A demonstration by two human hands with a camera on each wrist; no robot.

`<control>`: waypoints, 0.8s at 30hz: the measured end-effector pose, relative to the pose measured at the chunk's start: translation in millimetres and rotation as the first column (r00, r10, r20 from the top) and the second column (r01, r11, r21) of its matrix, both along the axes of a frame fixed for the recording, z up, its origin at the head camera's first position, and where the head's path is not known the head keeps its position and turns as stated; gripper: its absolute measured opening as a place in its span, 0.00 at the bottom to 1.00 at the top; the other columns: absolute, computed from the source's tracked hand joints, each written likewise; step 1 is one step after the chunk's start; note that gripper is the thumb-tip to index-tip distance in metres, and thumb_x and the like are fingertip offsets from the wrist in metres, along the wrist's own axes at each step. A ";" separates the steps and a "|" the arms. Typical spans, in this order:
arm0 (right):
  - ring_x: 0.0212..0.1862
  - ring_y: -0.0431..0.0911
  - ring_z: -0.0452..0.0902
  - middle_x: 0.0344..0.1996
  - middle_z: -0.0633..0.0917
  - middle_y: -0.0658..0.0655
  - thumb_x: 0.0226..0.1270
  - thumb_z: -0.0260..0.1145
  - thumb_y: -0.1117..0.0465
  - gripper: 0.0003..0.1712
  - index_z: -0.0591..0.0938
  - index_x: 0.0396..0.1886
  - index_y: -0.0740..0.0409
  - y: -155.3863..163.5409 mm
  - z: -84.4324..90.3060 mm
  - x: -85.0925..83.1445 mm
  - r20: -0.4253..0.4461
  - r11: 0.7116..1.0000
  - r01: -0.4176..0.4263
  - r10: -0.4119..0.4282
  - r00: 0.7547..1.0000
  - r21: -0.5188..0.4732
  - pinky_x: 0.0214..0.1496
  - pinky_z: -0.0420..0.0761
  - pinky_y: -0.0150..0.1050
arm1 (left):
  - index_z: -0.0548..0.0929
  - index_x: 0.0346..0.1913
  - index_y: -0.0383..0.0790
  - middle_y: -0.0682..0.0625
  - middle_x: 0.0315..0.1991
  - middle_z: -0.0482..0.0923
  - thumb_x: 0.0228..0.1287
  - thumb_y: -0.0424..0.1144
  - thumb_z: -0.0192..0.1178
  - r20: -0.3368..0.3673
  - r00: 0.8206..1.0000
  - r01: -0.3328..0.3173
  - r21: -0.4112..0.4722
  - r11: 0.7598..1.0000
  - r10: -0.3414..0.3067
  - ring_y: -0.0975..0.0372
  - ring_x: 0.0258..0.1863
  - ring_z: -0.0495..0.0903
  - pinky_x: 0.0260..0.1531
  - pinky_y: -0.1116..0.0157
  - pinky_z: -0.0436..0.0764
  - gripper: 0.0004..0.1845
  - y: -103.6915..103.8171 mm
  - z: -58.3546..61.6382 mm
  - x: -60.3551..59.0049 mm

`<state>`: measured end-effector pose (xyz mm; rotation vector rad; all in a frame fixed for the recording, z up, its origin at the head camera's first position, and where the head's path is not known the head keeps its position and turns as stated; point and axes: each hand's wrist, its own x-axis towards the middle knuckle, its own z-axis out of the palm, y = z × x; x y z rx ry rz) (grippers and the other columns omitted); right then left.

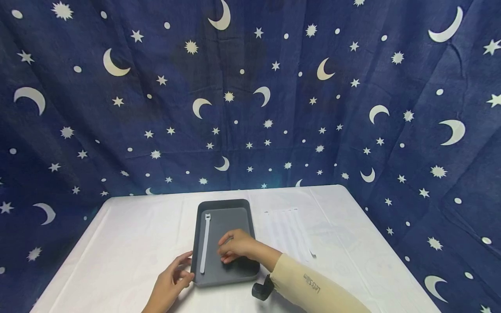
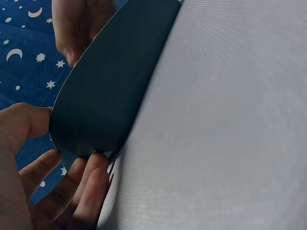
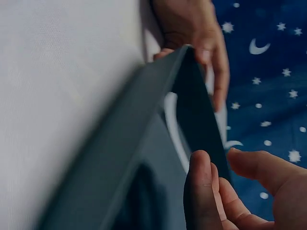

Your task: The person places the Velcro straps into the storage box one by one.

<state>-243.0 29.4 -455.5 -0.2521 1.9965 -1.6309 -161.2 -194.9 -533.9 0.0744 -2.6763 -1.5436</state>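
A dark grey tray [image 1: 231,278] lies on the white-covered table. Inside it, along the left side, is a white strap [image 1: 205,245] with a slotted head at the far end, like a cable tie. My left hand [image 1: 170,280] holds the tray's near left corner, its thumb and fingertips on the outer wall [image 2: 105,96]. Over the right half of the tray hovers my right hand [image 1: 238,245], fingers loosely bent. The right wrist view shows its thumb and forefinger apart, with nothing visible between them. The strap [image 3: 173,127] appears partly behind those fingers.
Right of the tray lies a pale striped sheet or row of white strips [image 1: 287,230], with small dark marks at its ends. A black device [image 1: 263,290] sits at the right wrist. A blue moon-and-star curtain [image 1: 250,108] stands behind the table [image 1: 129,243].
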 end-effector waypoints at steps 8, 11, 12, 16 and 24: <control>0.25 0.42 0.84 0.30 0.86 0.65 0.55 0.68 0.73 0.21 0.77 0.49 0.75 56.9 24.6 -8.5 -0.077 0.996 0.055 -0.049 0.996 0.069 0.34 0.86 0.40 | 0.72 0.67 0.47 0.47 0.53 0.81 0.60 0.50 0.68 0.002 1.000 -0.004 0.026 1.000 0.004 0.70 0.29 0.82 0.29 0.71 0.80 0.32 0.3 -2.3 -0.3; 0.25 0.42 0.84 0.29 0.86 0.62 0.55 0.68 0.73 0.20 0.76 0.49 0.76 86.6 29.5 -13.2 -0.094 0.991 0.112 -0.104 0.990 0.079 0.35 0.86 0.41 | 0.73 0.66 0.47 0.47 0.52 0.81 0.60 0.49 0.69 -0.001 1.000 -0.003 0.033 0.999 0.003 0.70 0.29 0.82 0.29 0.71 0.80 0.32 0.5 -3.6 -0.4; 0.25 0.42 0.84 0.28 0.86 0.61 0.56 0.67 0.73 0.20 0.76 0.49 0.76 97.8 31.3 -14.9 -0.096 0.988 0.134 -0.126 0.987 0.080 0.35 0.86 0.41 | 0.73 0.66 0.47 0.47 0.52 0.81 0.60 0.49 0.69 -0.001 1.000 -0.002 0.032 0.999 0.002 0.70 0.29 0.82 0.29 0.71 0.80 0.32 0.7 -3.6 -0.8; 0.28 0.42 0.84 0.30 0.85 0.62 0.57 0.67 0.72 0.22 0.75 0.51 0.77 143.5 41.3 -21.4 -0.094 0.962 0.240 -0.229 0.969 0.128 0.35 0.86 0.39 | 0.72 0.67 0.47 0.47 0.53 0.81 0.60 0.51 0.68 -0.005 1.000 0.003 0.006 1.000 -0.003 0.71 0.29 0.81 0.30 0.71 0.79 0.32 0.9 -1.1 -0.6; 0.29 0.43 0.85 0.35 0.84 0.62 0.60 0.68 0.69 0.23 0.75 0.53 0.76 208.3 44.5 -20.9 -0.127 0.883 0.379 -0.357 0.925 0.278 0.34 0.86 0.37 | 0.73 0.66 0.48 0.48 0.53 0.81 0.61 0.51 0.68 -0.002 1.000 0.000 -0.003 1.000 0.000 0.71 0.29 0.81 0.31 0.71 0.79 0.32 -0.2 1.4 -0.7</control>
